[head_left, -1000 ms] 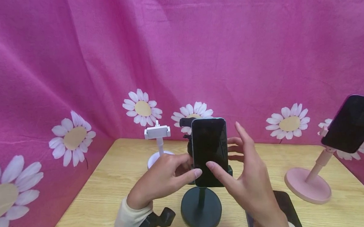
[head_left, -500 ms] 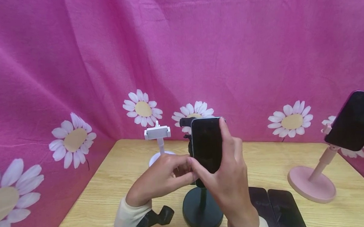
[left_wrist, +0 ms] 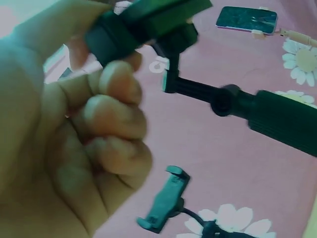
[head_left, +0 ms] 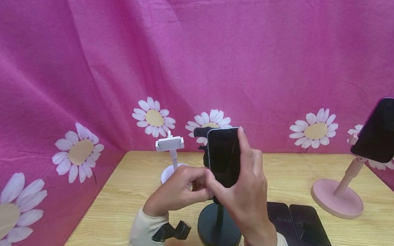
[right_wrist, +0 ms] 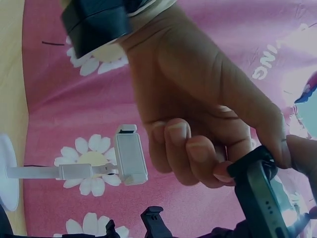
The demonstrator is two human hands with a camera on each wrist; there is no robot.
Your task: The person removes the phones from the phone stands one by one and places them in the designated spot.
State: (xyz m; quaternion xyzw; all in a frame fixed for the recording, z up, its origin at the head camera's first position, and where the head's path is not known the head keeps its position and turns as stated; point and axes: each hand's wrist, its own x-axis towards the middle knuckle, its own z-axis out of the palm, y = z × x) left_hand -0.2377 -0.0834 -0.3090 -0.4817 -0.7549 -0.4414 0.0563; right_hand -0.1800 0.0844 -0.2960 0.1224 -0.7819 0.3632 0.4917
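Observation:
An upright phone (head_left: 225, 154) with a dark screen sits at the black phone stand (head_left: 217, 227) in the head view. My left hand (head_left: 174, 192) pinches the stand's clamp at the phone's left edge, its other fingers curled. In the left wrist view that clamp (left_wrist: 166, 20) sits on a jointed black arm (left_wrist: 193, 89). My right hand (head_left: 248, 197) grips the phone across its front, index finger up the right side and thumb reaching the left edge beside my left fingertips. The phone's lower part is largely hidden. In the right wrist view the phone's edge (right_wrist: 267, 203) shows in the clamp.
Behind on the left stands a white phone stand (head_left: 170, 144). A pink stand (head_left: 336, 199) holds another phone (head_left: 381, 131) at right. Two dark phones, one (head_left: 309, 224) beside the other (head_left: 283, 221), lie near my right wrist. Another black holder (head_left: 204, 131) stands behind the upright phone.
My right hand has moved left, from spread beside the phone to gripping across it, its thumb now meeting the left edge. The left hand has hardly moved.

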